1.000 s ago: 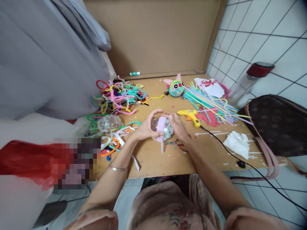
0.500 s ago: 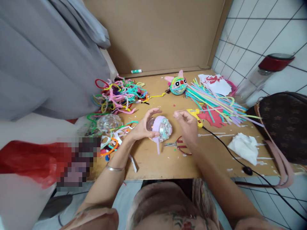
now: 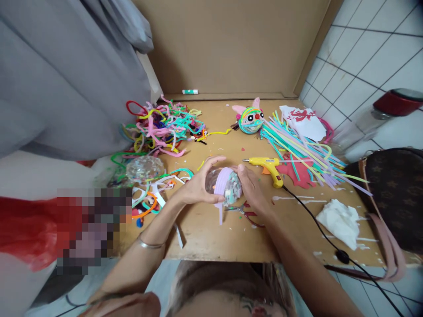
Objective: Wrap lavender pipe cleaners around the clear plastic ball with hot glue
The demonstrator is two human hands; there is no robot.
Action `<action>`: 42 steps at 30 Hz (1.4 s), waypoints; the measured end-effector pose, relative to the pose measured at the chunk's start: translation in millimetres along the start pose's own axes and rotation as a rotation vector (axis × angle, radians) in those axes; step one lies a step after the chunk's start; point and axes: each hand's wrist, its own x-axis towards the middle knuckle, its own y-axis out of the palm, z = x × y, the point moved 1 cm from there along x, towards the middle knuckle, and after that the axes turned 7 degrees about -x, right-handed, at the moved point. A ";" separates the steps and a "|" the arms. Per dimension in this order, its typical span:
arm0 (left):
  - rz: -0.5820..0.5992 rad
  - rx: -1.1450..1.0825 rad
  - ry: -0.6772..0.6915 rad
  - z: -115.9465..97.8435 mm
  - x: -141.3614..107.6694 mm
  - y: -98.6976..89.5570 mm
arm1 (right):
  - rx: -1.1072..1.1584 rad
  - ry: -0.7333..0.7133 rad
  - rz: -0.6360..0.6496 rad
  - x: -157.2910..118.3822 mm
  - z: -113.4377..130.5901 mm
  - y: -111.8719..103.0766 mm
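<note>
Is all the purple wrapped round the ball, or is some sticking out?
Some sticks out: purple strips wrap the ball, but one end pokes out beside the left hand.

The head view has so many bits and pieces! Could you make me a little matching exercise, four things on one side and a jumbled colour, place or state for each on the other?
Things:
1. Glue gun
2. Clear ball
3. Tissue
4. Small tube

Descriptions:
A. Crumpled, toward the right side of the table
B. White and green, by the brown back panel
C. Held in the left hand, with lilac strips around it
D. Yellow, lying on the table

Right pairs: 1-D, 2-C, 3-A, 4-B.
</note>
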 end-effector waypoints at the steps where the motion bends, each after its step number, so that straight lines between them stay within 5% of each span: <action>1: -0.003 -0.013 -0.016 -0.9 0.5 0.5 | 0.040 0.044 0.010 -0.7 2.7 -1.0; 12: -0.068 -0.199 -0.095 5.6 6.0 -0.9 | 0.187 -0.025 0.042 -5.0 25.4 -3.0; 19: -0.156 -0.229 -0.069 12.3 10.2 -2.3 | 0.219 -0.023 -0.113 -5.0 16.8 -6.6; 25: -0.171 -0.241 -0.015 16.0 11.4 -6.9 | 0.144 -0.080 -0.086 -3.0 14.6 -6.6; 42: -0.191 -0.320 -0.157 -0.3 11.3 -4.5 | 0.193 -0.122 -0.015 -6.1 19.4 -4.1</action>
